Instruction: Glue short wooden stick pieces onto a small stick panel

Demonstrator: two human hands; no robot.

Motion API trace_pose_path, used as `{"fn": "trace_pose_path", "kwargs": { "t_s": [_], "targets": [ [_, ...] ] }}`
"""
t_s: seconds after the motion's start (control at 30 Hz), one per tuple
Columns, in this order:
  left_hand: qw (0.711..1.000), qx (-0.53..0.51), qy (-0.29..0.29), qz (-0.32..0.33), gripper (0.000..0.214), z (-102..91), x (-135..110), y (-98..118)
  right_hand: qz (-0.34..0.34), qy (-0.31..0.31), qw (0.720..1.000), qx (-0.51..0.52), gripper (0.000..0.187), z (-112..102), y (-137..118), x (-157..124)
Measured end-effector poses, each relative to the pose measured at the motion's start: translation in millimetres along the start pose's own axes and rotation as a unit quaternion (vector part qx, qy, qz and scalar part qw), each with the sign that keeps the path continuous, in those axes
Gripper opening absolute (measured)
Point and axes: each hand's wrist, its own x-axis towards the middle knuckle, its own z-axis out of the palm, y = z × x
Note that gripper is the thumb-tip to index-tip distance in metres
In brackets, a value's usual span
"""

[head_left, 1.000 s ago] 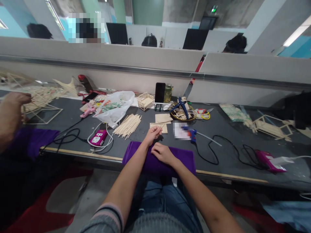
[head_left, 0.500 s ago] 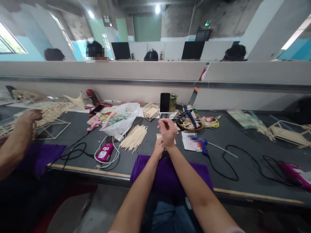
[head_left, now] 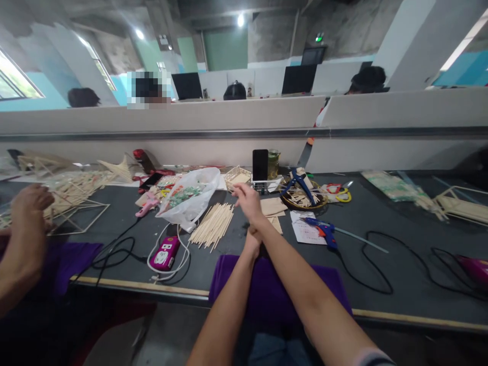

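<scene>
My right hand [head_left: 248, 202] reaches forward and left over the dark table, its fingers slightly bent and apart, with nothing visible in them. Its fingertips are in front of a small stick-built tray with railings [head_left: 237, 176] and to the right of a pile of thin wooden sticks [head_left: 212, 224]. Under my right wrist is my left hand [head_left: 253, 242], just beyond a folded purple cloth [head_left: 224, 269]. The right arm hides most of its fingers, so its grip cannot be made out. Flat wooden pieces [head_left: 273, 206] lie to the right of my right hand.
A blue glue gun [head_left: 324, 231] with a trailing cord lies at right. Behind it are a basket of wood scraps [head_left: 305, 203] and scissors [head_left: 343, 195]. A plastic bag [head_left: 194, 195], a magenta box [head_left: 165, 253] and cables are at left. Another person's hand [head_left: 32, 203] works at far left.
My right hand has moved left and forward, away from my left hand, with its fingers stretched further. More of the flat wooden pieces now shows. The view has shifted slightly.
</scene>
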Motion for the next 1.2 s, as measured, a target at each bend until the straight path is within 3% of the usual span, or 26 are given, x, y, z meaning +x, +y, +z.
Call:
{"fn": "trace_pose_path", "kwargs": {
  "t_s": [0.1,0.23,0.33,0.43,0.53,0.63,0.83,1.07,1.2],
  "targets": [
    [0.999,-0.021,0.022,0.020,0.044,2.2,-6.1,3.8,0.025,0.046,0.997,-0.053,0.025,-58.4,17.6,-31.9],
    [0.998,-0.043,0.038,0.029,0.047,5.6,-11.8,12.5,0.053,0.061,0.971,-0.224,0.019,-128.1,41.2,-78.6],
    [0.998,-0.034,0.046,0.034,0.047,6.1,-13.4,15.2,0.130,0.103,0.933,-0.320,0.020,-168.2,59.5,-109.9],
    [0.998,-0.027,0.048,0.041,0.047,5.1,-14.2,14.4,0.198,0.117,0.907,-0.354,0.022,-192.4,74.5,-126.1],
    [0.997,-0.026,0.050,0.048,0.048,3.9,-14.9,13.8,0.195,0.119,0.924,-0.306,0.021,-195.7,82.1,-125.1],
    [0.997,-0.025,0.054,0.054,0.047,2.9,-16.0,14.4,0.157,0.114,0.947,-0.256,0.022,-182.7,83.6,-113.8],
    [0.997,-0.025,0.053,0.057,0.044,3.0,-19.6,16.0,0.104,0.129,0.954,-0.252,0.023,-159.7,88.0,-76.4],
    [0.997,-0.024,0.053,0.060,0.043,5.0,-18.3,15.8,0.097,0.143,0.950,-0.260,0.024,-173.3,103.2,-12.5],
    [0.996,-0.025,0.060,0.057,0.043,5.3,-16.3,14.4,0.094,0.134,0.959,-0.231,0.018,-173.6,103.3,0.6]
  ]
}}
